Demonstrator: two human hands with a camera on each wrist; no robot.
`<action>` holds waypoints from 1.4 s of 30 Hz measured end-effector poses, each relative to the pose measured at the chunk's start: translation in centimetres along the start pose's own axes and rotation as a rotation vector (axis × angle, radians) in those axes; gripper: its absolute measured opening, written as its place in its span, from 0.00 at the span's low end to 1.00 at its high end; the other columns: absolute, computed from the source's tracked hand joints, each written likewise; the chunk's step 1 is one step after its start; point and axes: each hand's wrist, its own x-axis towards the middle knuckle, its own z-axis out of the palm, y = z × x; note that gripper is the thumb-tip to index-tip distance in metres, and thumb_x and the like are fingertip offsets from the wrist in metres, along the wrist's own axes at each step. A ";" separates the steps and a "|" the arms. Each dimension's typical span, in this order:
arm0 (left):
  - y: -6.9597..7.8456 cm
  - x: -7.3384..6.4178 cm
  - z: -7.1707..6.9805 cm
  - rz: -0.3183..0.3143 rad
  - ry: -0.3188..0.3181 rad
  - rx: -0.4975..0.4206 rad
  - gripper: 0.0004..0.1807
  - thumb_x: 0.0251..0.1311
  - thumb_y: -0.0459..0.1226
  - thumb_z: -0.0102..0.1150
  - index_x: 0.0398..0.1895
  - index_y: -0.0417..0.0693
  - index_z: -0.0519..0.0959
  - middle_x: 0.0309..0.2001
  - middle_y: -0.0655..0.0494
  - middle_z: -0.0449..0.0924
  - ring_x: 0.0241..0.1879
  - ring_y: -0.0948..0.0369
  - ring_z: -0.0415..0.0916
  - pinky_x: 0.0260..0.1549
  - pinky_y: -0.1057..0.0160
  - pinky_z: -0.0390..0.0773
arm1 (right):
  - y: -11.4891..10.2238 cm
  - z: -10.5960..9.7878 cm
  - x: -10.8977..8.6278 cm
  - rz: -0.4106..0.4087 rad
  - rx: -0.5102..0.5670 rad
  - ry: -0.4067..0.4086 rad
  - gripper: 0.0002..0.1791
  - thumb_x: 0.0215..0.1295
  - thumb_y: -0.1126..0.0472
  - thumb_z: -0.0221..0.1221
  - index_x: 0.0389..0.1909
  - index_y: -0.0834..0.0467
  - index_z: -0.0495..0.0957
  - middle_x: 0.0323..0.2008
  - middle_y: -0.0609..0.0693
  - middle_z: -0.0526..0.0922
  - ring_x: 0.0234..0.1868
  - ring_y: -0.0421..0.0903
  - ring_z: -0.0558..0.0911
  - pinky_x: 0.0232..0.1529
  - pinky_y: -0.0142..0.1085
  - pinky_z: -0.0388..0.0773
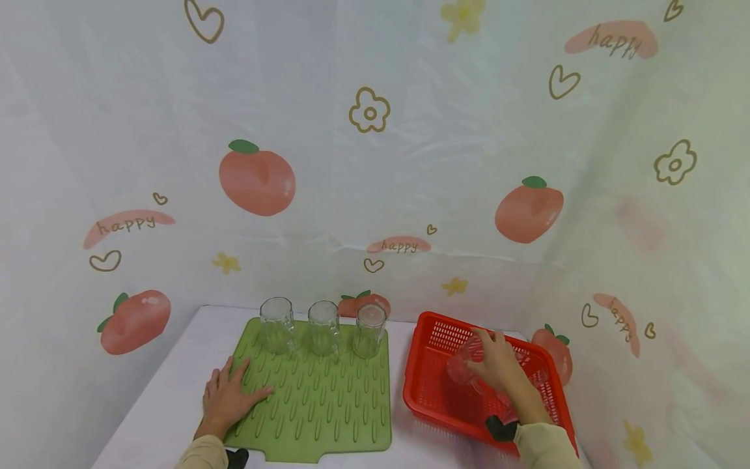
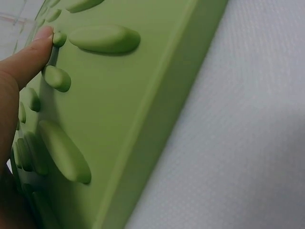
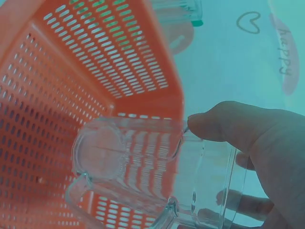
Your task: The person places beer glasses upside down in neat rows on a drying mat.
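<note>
My right hand is over the red basket and grips a clear glass mug. In the right wrist view the mug lies tilted on its side, its base toward the basket and its handle at the lower side. The thumb and fingers hold it near the rim end. With fingers spread, my left hand rests on the left edge of the green ridged mat. The left wrist view shows a fingertip touching one of the mat's raised ridges.
Three clear glass mugs stand in a row at the mat's back: a left one, a middle one and a right one. More clear glass shows in the basket's right side. A printed curtain hangs behind the white table.
</note>
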 end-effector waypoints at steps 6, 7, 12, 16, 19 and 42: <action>0.0 0.0 0.0 -0.006 -0.009 -0.001 0.61 0.54 0.67 0.65 0.80 0.42 0.51 0.80 0.29 0.33 0.75 0.22 0.29 0.70 0.21 0.34 | -1.0 -0.5 -0.5 -0.047 0.016 0.046 0.41 0.60 0.56 0.70 0.72 0.60 0.66 0.61 0.70 0.70 0.56 0.67 0.76 0.52 0.62 0.81; 0.0 0.0 0.0 -0.008 -0.014 -0.001 0.61 0.54 0.67 0.65 0.80 0.42 0.51 0.80 0.30 0.32 0.76 0.23 0.29 0.70 0.22 0.34 | -1.2 -0.6 -0.5 -0.051 0.021 0.052 0.41 0.60 0.56 0.71 0.72 0.60 0.66 0.61 0.69 0.70 0.57 0.67 0.76 0.53 0.62 0.81; 0.1 -0.1 0.0 -0.007 -0.025 -0.004 0.61 0.54 0.67 0.65 0.80 0.42 0.51 0.80 0.30 0.32 0.75 0.22 0.29 0.70 0.21 0.35 | -2.1 -1.0 -0.9 -0.037 0.049 0.062 0.40 0.60 0.56 0.72 0.72 0.58 0.67 0.61 0.67 0.71 0.57 0.64 0.76 0.53 0.61 0.82; 0.1 -0.1 -0.1 -0.004 -0.030 0.000 0.61 0.54 0.67 0.64 0.81 0.42 0.51 0.80 0.30 0.32 0.75 0.22 0.29 0.70 0.21 0.35 | -2.7 -1.2 -1.1 -0.034 0.048 0.078 0.41 0.60 0.54 0.72 0.72 0.57 0.67 0.62 0.67 0.71 0.57 0.63 0.78 0.53 0.61 0.83; 0.1 -0.1 -0.1 -0.003 -0.032 0.001 0.61 0.55 0.67 0.64 0.81 0.42 0.51 0.80 0.30 0.31 0.75 0.22 0.29 0.70 0.22 0.35 | -3.0 -1.1 -1.1 -0.037 0.046 0.098 0.41 0.60 0.53 0.72 0.72 0.57 0.67 0.62 0.67 0.71 0.57 0.63 0.78 0.52 0.60 0.83; 0.2 -0.1 -0.1 -0.011 -0.027 -0.005 0.61 0.54 0.68 0.65 0.81 0.42 0.51 0.80 0.30 0.32 0.76 0.23 0.28 0.70 0.21 0.35 | -4.5 -0.4 -0.9 -0.185 0.190 0.305 0.42 0.55 0.51 0.76 0.70 0.52 0.69 0.59 0.61 0.73 0.55 0.58 0.79 0.51 0.57 0.85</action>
